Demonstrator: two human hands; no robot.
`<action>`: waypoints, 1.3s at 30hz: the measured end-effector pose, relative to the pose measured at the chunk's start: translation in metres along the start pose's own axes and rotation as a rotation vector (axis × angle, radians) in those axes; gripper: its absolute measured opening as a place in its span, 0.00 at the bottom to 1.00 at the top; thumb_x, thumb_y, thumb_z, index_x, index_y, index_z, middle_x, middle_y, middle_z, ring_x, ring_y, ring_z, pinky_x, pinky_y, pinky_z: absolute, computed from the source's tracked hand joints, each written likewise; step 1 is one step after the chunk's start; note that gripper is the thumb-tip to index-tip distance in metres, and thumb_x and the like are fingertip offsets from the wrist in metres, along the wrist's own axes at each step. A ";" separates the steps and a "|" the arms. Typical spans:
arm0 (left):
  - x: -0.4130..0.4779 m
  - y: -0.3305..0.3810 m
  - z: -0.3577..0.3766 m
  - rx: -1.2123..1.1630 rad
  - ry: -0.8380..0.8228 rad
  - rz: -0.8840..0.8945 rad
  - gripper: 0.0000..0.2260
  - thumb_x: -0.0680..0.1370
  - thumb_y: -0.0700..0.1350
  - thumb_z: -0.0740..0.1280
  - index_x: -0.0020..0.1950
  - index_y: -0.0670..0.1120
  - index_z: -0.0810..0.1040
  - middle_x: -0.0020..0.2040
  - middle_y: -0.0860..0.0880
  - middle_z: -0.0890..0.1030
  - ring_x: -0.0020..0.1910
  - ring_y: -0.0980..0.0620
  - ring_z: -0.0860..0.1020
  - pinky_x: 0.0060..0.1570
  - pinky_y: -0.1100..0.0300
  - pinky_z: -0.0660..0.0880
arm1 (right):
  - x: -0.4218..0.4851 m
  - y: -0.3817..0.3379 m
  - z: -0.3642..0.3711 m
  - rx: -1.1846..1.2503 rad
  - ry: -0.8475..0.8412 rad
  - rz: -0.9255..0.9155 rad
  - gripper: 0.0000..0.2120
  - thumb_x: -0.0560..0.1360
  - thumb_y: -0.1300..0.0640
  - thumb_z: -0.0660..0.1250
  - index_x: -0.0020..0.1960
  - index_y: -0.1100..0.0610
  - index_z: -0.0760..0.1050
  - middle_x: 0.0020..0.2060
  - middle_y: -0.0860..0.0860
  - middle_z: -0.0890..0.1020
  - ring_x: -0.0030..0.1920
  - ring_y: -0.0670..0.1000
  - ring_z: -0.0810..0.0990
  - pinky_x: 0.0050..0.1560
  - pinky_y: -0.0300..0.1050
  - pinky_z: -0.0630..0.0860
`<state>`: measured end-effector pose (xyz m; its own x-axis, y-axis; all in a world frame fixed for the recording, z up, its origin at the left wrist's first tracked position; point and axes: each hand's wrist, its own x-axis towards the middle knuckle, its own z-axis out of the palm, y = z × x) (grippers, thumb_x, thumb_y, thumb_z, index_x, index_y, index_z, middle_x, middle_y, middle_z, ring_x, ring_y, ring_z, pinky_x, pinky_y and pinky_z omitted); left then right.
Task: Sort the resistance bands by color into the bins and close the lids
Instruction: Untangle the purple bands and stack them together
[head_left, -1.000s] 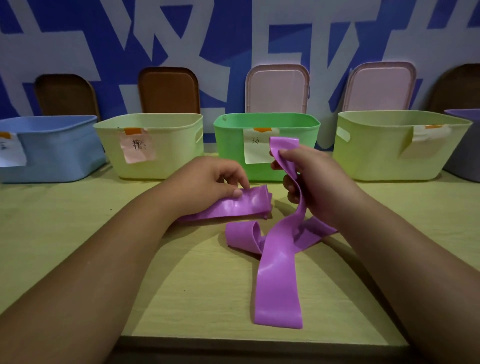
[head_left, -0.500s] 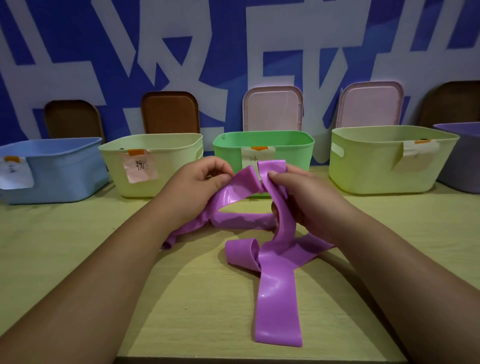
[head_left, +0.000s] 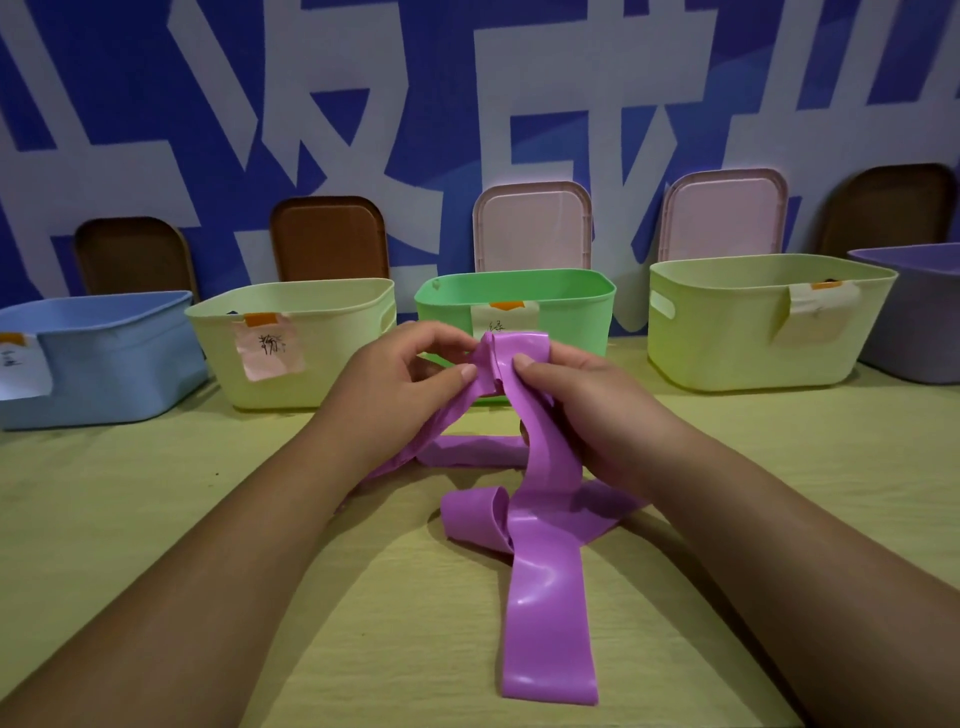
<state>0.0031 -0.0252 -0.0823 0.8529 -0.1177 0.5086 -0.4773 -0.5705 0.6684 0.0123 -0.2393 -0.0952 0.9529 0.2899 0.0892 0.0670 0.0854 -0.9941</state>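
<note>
- Two grips closer than half a second ago: left grip (head_left: 400, 384) and right grip (head_left: 576, 410) now have thumbs nearly meeting, and the band's arch is bunched between them.
- Both grips are clenched on the purple resistance band (head_left: 545, 582), pinching its top fold; its tail trails below them onto the surface (head_left: 156, 519).
- Beyond the grips is the open green bin (head_left: 571, 306), partly hidden by band and knuckles, with a left yellow bin (head_left: 322, 374) and a right yellow bin (head_left: 727, 338) flanking it and lids (head_left: 532, 228) propped behind.

One head-worn wide-angle view, apparently above the near edge of the bench (head_left: 156, 493), faces forward and down toward its far edge, close over the left hand (head_left: 400, 384) and right hand (head_left: 582, 410).
</note>
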 end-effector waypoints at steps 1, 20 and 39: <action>0.000 0.000 0.000 -0.023 0.025 -0.005 0.10 0.80 0.47 0.76 0.59 0.59 0.84 0.53 0.60 0.85 0.52 0.60 0.84 0.52 0.60 0.82 | 0.000 0.001 0.000 -0.012 0.004 0.000 0.10 0.86 0.53 0.68 0.55 0.45 0.89 0.40 0.52 0.85 0.39 0.52 0.81 0.44 0.49 0.77; 0.001 0.001 -0.002 -0.058 0.032 -0.044 0.10 0.76 0.46 0.80 0.55 0.57 0.88 0.47 0.59 0.88 0.49 0.59 0.85 0.53 0.58 0.84 | 0.003 0.006 -0.002 -0.135 0.037 -0.043 0.09 0.85 0.50 0.69 0.57 0.43 0.88 0.44 0.52 0.88 0.43 0.53 0.83 0.49 0.52 0.80; 0.001 -0.003 -0.004 -0.151 -0.064 0.059 0.03 0.84 0.43 0.71 0.54 0.51 0.81 0.47 0.53 0.87 0.50 0.51 0.85 0.56 0.46 0.82 | 0.003 0.006 -0.003 -0.080 -0.085 -0.173 0.12 0.85 0.56 0.68 0.65 0.51 0.87 0.58 0.60 0.88 0.60 0.60 0.86 0.74 0.64 0.76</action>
<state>0.0048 -0.0203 -0.0818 0.8321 -0.2012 0.5168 -0.5487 -0.4334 0.7149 0.0161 -0.2412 -0.1010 0.8972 0.3569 0.2601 0.2535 0.0662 -0.9651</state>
